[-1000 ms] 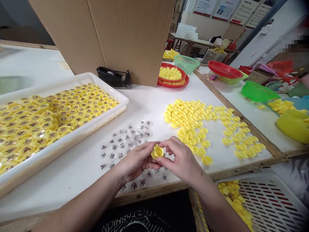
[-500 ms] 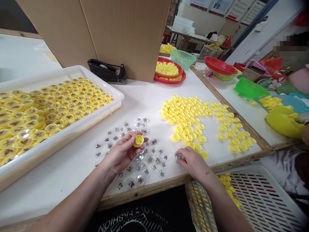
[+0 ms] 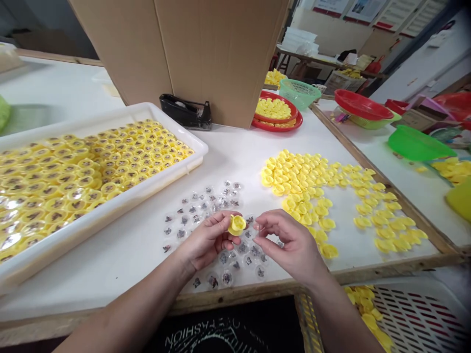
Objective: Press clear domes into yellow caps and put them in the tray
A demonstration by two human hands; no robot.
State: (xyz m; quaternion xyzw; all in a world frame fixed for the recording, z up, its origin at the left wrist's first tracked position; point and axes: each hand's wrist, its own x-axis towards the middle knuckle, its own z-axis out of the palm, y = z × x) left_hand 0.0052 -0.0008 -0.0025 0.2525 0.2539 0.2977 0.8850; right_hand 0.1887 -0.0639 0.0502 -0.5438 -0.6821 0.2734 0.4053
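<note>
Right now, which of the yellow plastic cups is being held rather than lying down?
The yellow cup gripped in the left hand; it alone is off the surface, while the others sit in the white tray or lie loose on the table.

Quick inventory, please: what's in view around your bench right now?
cap: one, yellow, in left hand
loose caps: many, yellow, mid-bench
capsules: many, clear, before the hands
tray: one, white, left, full of yellow pieces
tape dispenser: one, black, against box
box: one, cardboard, back of bench
plates: two, red, back, holding yellow caps
basket: one, green, behind plates
basin: one, red, right bench
bowl: one, green, right bench
crate: one, white, lower right
left hand: holding cap
right hand: over capsules, fingers pinched
</note>
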